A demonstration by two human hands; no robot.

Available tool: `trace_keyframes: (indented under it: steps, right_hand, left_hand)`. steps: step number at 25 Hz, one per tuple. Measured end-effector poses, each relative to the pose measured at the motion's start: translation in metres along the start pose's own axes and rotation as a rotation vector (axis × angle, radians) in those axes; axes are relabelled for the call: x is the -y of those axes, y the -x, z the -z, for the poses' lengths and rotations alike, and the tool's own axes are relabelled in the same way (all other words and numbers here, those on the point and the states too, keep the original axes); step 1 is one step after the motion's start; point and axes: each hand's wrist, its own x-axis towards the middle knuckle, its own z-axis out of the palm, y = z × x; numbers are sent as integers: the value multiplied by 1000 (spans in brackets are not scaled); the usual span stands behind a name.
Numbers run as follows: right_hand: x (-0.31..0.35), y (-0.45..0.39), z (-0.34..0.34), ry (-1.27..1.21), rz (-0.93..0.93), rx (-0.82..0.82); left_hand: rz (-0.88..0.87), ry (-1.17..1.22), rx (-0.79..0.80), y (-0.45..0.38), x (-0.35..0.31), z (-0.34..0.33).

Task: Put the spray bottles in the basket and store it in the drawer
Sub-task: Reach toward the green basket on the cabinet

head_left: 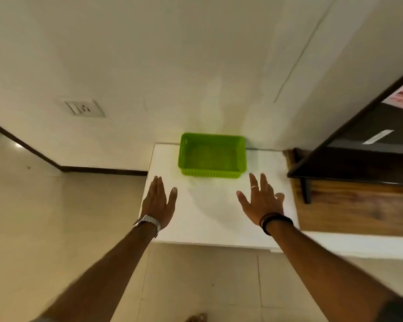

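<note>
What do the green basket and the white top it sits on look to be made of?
Green basket: most likely moulded plastic, going by its bright uniform colour and the slotted wall along its near side; blur hides finer detail. White top: a smooth, plain, matte-looking slab, possibly laminate or painted board; the look leaves it open.

Bright green slotted plastic basket [211, 155], rectangular and empty, upright at frame centre on white surface [209, 212], against the wall.
</note>
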Motion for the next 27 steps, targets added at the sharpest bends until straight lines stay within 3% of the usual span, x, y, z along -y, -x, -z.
trace_keyframes:
  steps: [6, 11, 14, 18, 22, 27]
  right_hand:
    - [14, -130, -49, -656, -277, -6]
    - [19, -127, -77, -836, -365, -49]
    - [20, -55, -102, -884, -395, -65]
    - [20, 30, -121, -924, -398, -4]
    - [12, 34, -118, -915, -413, 64]
    - [-14, 63, -113, -888, -345, 110]
  left_hand:
    - [254, 642, 122, -114, -4, -55]
    - [255, 761, 63, -109, 0, -86]
    - [291, 729, -53, -34, 16, -99]
    - [327, 681, -65, 41, 33, -108]
    - [310, 614, -31, 45, 37, -107]
    - [171, 272, -69, 28, 38, -96]
